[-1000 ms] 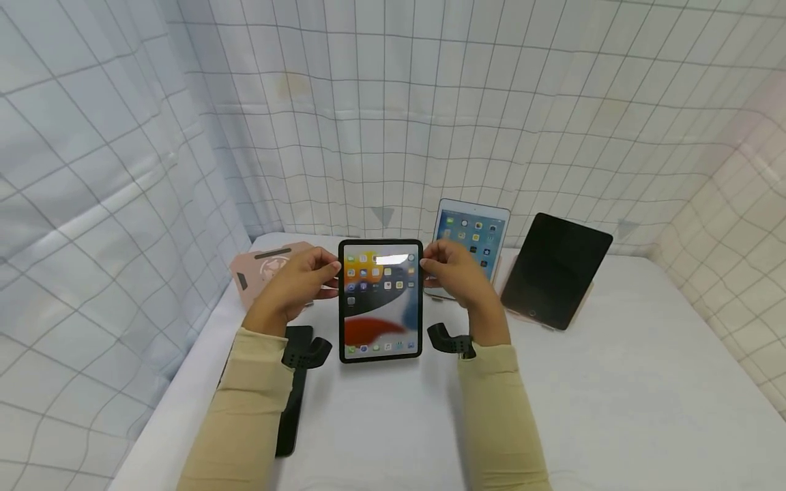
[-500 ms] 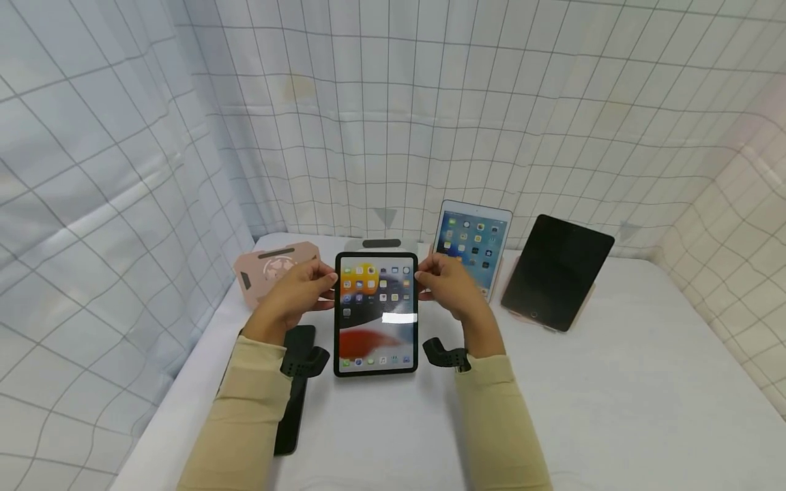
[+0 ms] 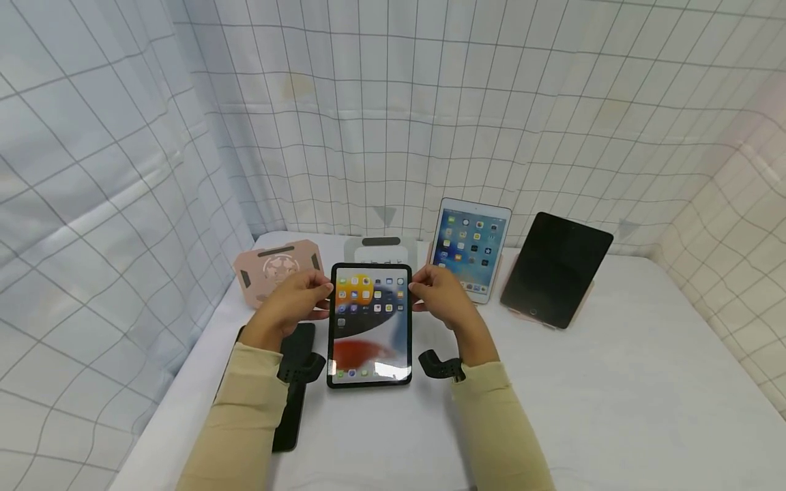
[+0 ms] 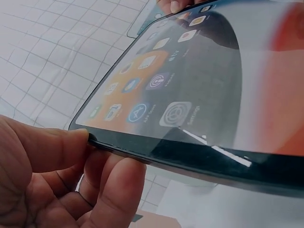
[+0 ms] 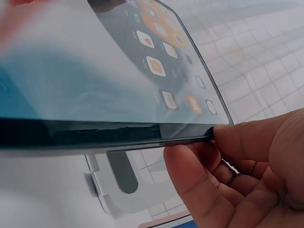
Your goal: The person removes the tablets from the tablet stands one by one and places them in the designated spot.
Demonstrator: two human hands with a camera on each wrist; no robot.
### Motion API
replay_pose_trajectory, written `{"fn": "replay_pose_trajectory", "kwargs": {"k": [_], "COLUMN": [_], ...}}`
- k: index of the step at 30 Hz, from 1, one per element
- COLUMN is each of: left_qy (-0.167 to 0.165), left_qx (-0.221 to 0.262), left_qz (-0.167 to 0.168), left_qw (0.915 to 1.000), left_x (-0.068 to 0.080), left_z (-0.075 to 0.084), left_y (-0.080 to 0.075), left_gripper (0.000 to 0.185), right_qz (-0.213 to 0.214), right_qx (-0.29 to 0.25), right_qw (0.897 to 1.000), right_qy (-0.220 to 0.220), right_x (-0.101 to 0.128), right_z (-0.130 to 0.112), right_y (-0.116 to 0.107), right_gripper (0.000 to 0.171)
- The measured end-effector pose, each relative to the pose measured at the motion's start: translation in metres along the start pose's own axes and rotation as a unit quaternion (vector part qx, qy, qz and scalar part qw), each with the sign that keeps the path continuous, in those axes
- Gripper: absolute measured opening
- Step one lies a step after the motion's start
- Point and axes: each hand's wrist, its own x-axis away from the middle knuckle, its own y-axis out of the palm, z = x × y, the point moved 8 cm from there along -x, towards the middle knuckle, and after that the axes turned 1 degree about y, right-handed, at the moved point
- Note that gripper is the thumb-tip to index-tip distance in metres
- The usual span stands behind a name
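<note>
1. Step in hand, as judged: two-handed positioning of the tablet with lit screen [image 3: 370, 324]. The next move likely calls for matched grip and even motion on both sides.
2. Left hand [image 3: 295, 298]: thumb and fingers pinch the tablet's left edge near its top corner.
3. Right hand [image 3: 443, 294]: pinches the opposite edge likewise.
4. Location: between the hands, in front of the grey slotted stand [image 3: 381, 242]; contact of its lower end with the white table [image 3: 381, 436] cannot be determined.
5. Orientation: screen faces the person, display top away; long axis runs away from the person.

Head view looks forward and down; close wrist views share the tablet [image 3: 370, 326].
</note>
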Motion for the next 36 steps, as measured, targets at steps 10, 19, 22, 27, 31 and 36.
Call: {"fn": "replay_pose_trajectory", "kwargs": {"k": [10,19,22,27,31,36], "left_qy": [-0.019,-0.028,-0.036,-0.043,-0.043,-0.057], "left_qx": [0.002,-0.014,-0.010,-0.003,-0.012,-0.024], "left_qz": [-0.003,-0.006,-0.005,-0.006,-0.005,-0.004], "left_qw": [0.9998,0.9995,0.9993,0.9991,0.9990,0.9981], "left_x": [0.005,0.009,0.010,0.012,0.015,0.019], "left_z": [-0.013,-0.026,-0.031,-0.036,-0.039,-0.044], "left_y": [0.000,-0.005,-0.005,-0.004,-0.004,-0.005], "left_gripper": [0.018,0.019,0.018,0.016,0.016,0.016], "right_qz": [-0.008,-0.013,-0.014,-0.014,-0.020,-0.026], "right_qx": [0.000,0.009,0.013,0.021,0.022,0.021], "right_qw": [1.000,0.999,0.999,0.998,0.998,0.998], "right_qy": [0.028,0.045,0.048,0.053,0.058,0.062], "right_x": [-0.002,0.001,0.002,0.003,0.005,0.007], "right_z": [0.017,0.023,0.024,0.027,0.029,0.031], "right_y": [0.014,0.027,0.030,0.033,0.036,0.040], "right_gripper": [0.006,0.007,0.007,0.007,0.006,0.006]}}
